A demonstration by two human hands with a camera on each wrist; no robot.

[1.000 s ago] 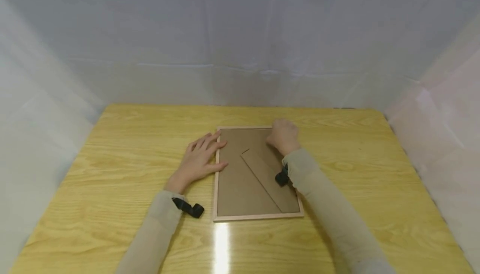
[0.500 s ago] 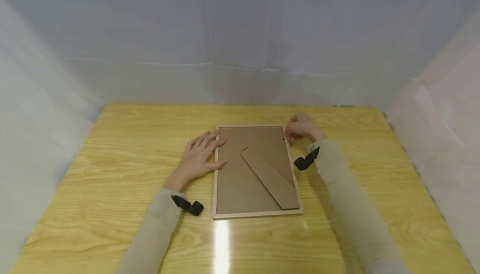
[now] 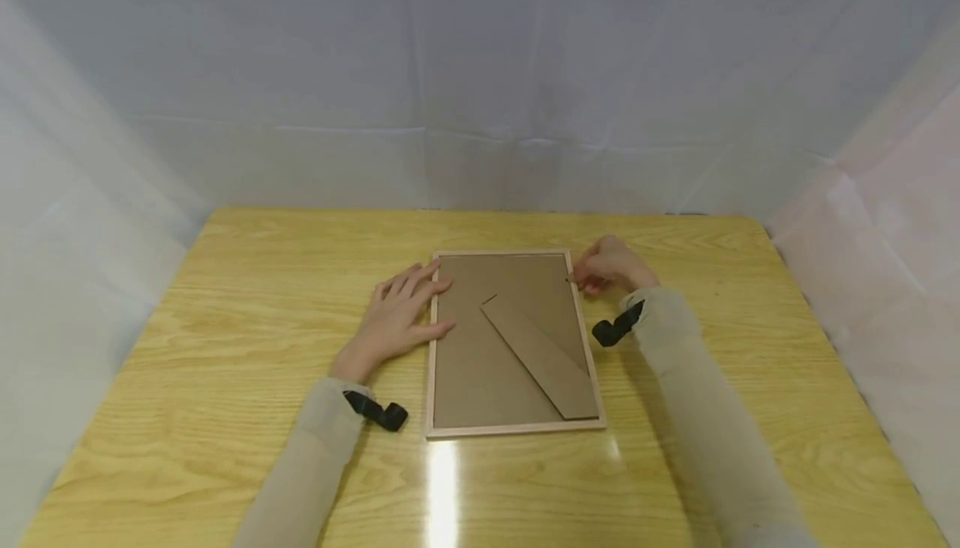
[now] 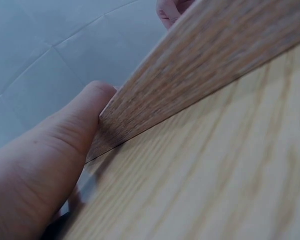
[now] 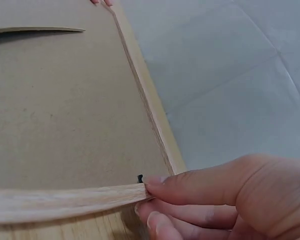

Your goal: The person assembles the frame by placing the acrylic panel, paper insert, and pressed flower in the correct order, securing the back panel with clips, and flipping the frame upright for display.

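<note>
A wooden picture frame (image 3: 517,428) lies back side up on the table, showing its brown backing board (image 3: 472,373) and a slanted cardboard stand leg (image 3: 543,361). My left hand (image 3: 393,315) rests along the left side, fingers spread and thumb reaching over the rim; in the left wrist view the thumb (image 4: 89,105) meets the frame's wooden side (image 4: 190,70). At the far right corner, my right hand (image 5: 205,190) pinches the rim (image 5: 89,200) between thumb and fingers. A small black tab (image 5: 140,178) sticks up at the rim, right by the thumb tip.
The wood-grain table (image 3: 247,348) extends around the frame on all sides. A pale sheet (image 3: 480,73) hangs behind the table's far edge, with more sheeting at left and right. Black camera mounts (image 3: 386,416) sit on both sleeved wrists.
My right hand has moved from over the frame's far right corner outward to its right edge, baring the black tab, then settled slightly lower at the rim. The left hand stays put.
</note>
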